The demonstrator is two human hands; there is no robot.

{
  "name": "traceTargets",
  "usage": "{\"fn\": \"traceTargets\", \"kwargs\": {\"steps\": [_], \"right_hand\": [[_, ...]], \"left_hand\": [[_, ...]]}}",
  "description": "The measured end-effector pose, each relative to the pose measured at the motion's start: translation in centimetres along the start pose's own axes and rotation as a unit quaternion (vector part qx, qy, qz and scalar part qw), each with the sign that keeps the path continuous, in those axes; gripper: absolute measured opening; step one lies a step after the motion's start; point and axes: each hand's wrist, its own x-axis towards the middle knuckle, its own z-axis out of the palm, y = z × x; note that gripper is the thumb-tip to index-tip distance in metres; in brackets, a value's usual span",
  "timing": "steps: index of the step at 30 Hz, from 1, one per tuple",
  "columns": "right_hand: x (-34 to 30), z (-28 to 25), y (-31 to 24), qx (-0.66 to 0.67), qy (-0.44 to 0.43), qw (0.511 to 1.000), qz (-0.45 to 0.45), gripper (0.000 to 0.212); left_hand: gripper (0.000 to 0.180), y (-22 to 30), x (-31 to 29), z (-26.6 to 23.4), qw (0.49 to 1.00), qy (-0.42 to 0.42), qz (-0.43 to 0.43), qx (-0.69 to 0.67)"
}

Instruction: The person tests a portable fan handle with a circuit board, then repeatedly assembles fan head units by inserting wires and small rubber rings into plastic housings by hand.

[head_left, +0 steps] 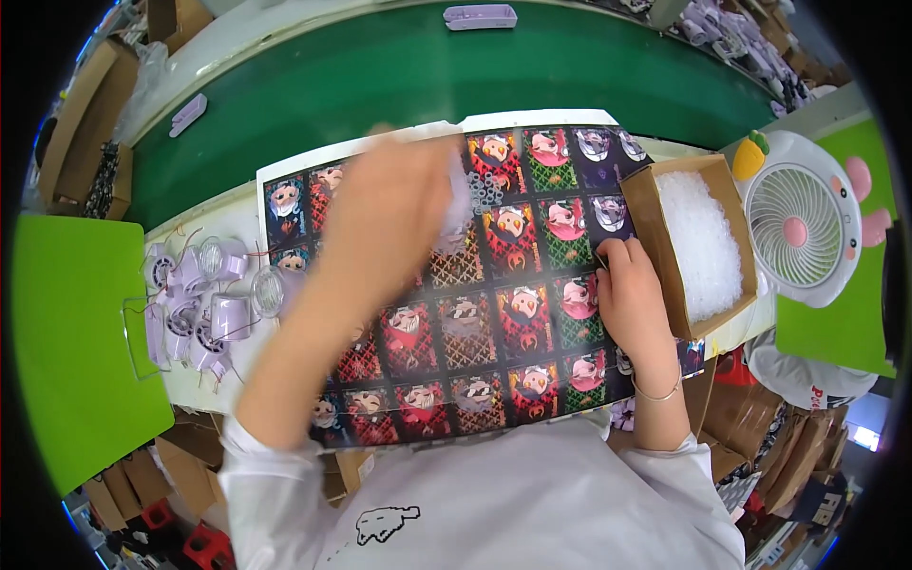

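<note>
Clear rings (486,190) lie loosely clustered on the printed sheet (465,328), just right of the left hand (404,195). Step in hand is judged to be small-part handling over the sheet; the next move probably calls for a light, precise pinch. Motion blur covers the left hand and the pale piece (459,204) beside it; opening and grip cannot be determined. The right hand (624,280) has curled fingers near the open carton (660,256); any grip is unconfirmed.
</note>
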Motion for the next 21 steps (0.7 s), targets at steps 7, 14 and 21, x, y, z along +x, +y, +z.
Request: {"fn": "traceTargets", "kwargs": {"steps": [7,14,21], "right_hand": [[2.8,1.4,-4.2,0.017,-0.001,0.993,-0.118,0.024],[4.1,3.5,-8.0,-0.002,-0.050,0.959,-0.280,0.021],[7.1,7.7,-12.1,-0.051,0.025,0.917,-0.396,0.008]], "left_hand": [[0.027,-15.9,6.6,1.9,0.906,-0.190,-0.021,0.378],[0.034,-10.7,-0.1,-3.8,0.919,-0.058,-0.127,0.368],[0.035,-2.1,-9.9,-8.2,0.821,-0.280,-0.351,0.354]]}}
